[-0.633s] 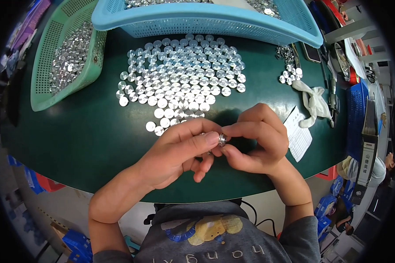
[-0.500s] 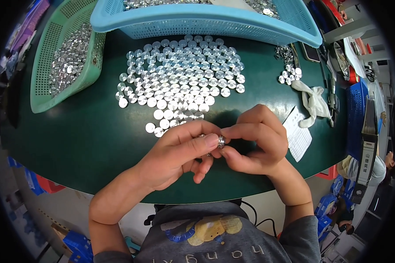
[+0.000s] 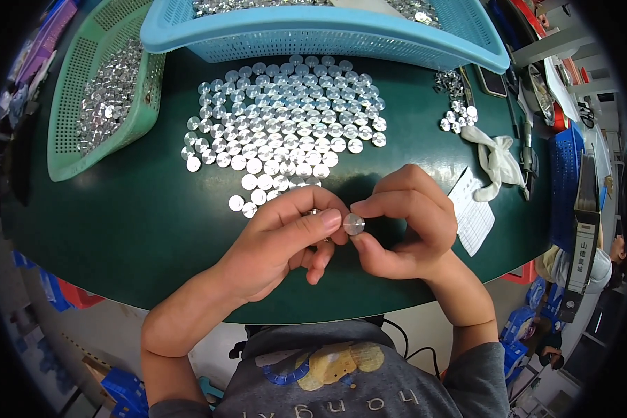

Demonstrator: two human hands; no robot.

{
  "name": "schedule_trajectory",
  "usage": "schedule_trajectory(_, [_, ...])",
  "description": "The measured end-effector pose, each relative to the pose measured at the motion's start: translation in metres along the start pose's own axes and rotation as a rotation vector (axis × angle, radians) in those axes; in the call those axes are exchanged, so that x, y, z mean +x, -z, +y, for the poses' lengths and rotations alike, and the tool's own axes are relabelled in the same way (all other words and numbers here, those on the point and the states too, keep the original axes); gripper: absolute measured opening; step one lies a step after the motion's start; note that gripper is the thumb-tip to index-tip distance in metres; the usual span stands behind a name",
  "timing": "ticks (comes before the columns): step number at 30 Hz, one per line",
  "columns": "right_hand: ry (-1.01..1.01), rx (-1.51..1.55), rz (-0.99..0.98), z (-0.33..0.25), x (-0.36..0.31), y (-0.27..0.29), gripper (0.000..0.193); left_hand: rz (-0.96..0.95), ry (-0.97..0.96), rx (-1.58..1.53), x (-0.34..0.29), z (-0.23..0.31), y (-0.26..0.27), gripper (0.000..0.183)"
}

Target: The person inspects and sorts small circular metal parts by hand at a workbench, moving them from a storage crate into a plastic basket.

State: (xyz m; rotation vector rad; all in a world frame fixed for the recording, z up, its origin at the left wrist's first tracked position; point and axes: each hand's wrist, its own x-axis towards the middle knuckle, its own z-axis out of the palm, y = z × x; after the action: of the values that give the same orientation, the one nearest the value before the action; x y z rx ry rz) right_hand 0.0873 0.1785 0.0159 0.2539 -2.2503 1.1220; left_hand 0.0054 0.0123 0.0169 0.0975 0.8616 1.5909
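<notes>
A small round metal disc point(image 3: 354, 224) is held up over the near part of the table, its flat brushed face showing. My right hand point(image 3: 414, 226) pinches it between thumb and forefinger at its upper and lower edge. My left hand point(image 3: 289, 240) is closed, its thumb and forefinger tips at the disc's left edge. More shiny metal pieces point(image 3: 315, 212) peek out between its curled fingers, mostly hidden. Beyond my hands, many similar metal discs point(image 3: 279, 127) lie flat in close rows on the dark green table point(image 3: 118, 237).
A blue basket point(image 3: 327, 35) of metal parts stands at the far side, a green basket point(image 3: 153, 90) of them at the left. On the right lie loose small parts point(image 3: 458, 117), a white cloth point(image 3: 494, 160), a paper sheet point(image 3: 472, 216) and a phone point(image 3: 492, 82).
The disc between my fingers has turned from showing its side to showing its round face. My left fingertips have shifted slightly left.
</notes>
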Motion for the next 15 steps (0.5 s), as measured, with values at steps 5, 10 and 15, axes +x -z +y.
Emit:
schedule_trajectory(5, [0.008,0.003,-0.011,0.0000,0.0006,0.0004,0.022,-0.010,0.006,-0.005,-0.0014,0.0007,0.0002,0.019])
schedule_trajectory(10, [0.015,0.005,-0.027,0.0004,0.0004,0.0017,0.022,-0.010,-0.003,-0.014,-0.0027,0.0000,0.0002,0.019])
schedule_trajectory(15, [0.022,0.018,-0.038,0.0014,-0.0006,0.0018,0.023,0.002,-0.023,-0.003,-0.0013,-0.0019,-0.0010,0.018])
